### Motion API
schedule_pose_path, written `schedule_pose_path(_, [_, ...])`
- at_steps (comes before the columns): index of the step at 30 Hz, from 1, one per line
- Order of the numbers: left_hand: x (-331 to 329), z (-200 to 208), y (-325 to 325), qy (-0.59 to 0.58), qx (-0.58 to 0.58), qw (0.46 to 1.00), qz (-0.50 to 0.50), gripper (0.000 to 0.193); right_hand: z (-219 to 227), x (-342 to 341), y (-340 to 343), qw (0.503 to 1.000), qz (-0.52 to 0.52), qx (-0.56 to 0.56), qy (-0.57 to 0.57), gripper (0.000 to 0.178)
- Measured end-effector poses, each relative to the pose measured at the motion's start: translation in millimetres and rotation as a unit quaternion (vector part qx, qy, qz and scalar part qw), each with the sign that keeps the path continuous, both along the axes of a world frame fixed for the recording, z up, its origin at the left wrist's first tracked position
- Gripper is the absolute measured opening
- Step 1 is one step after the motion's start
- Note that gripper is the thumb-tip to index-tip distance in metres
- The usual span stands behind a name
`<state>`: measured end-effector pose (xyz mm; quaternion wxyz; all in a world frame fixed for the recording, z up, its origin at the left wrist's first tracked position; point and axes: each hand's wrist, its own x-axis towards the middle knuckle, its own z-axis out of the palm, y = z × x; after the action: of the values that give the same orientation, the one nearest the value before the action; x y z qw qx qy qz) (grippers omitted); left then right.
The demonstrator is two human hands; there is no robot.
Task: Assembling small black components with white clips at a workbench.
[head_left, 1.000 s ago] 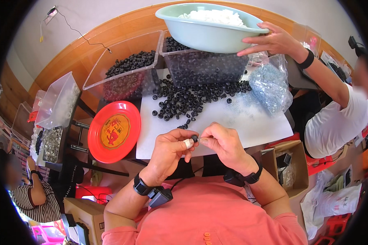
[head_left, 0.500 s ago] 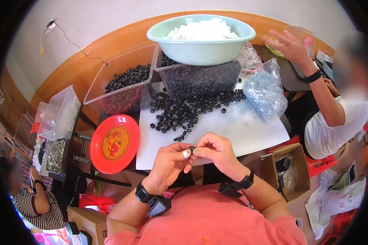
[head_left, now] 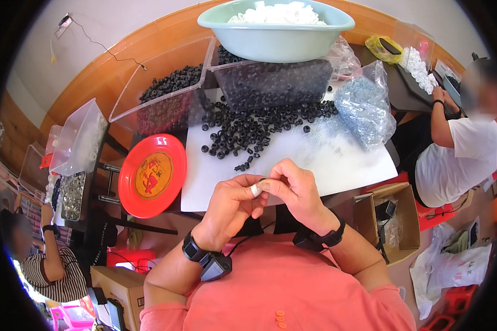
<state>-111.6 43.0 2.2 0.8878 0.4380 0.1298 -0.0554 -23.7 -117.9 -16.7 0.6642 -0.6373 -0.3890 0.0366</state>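
Note:
Both my hands meet over the near edge of the white board (head_left: 326,176). My left hand (head_left: 229,201), with white tape round its thumb, is closed in a pinch on a small round black part (head_left: 263,179). My right hand (head_left: 297,196) pinches at the same part from the other side, its thumb and forefinger covering most of it. Beyond the hands, a loose heap of similar black parts (head_left: 248,129) lies spread on the board. A red round plate (head_left: 128,182) with a yellow printed middle sits to the left.
Behind the heap stand clear bins (head_left: 276,85) of black parts, with a pale green basin (head_left: 276,41) of white pieces on top. A clear bag (head_left: 364,107) of bluish bits lies right. Co-workers sit at right (head_left: 453,154) and left (head_left: 49,270). An open carton (head_left: 403,220) stands low right.
The black part, plainly seen before between my fingertips, is now mostly covered by them. The co-worker at right has lowered a raised hand to the white pieces. The whole view has shifted slightly.

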Motion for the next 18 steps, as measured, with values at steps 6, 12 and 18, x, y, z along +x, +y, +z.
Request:
schedule_pose_path(6, [-1, -3, 3, -0.001, -0.032, 0.999, -0.011, 0.022, 1, 5, 1, 0.985, 0.055, 0.018, 0.161, 0.022])
schedule_pose_path(12, [0, -7, 4, -0.012, -0.059, 0.998, -0.024, 0.023, 3, 3, -3, 0.992, 0.026, 0.026, 0.117, 0.018])
schedule_pose_path(18, [2, -10, 6, -0.003, -0.116, 0.993, -0.034, 0.021, -2, 1, -4, 0.999, -0.038, 0.028, -0.014, 0.010])
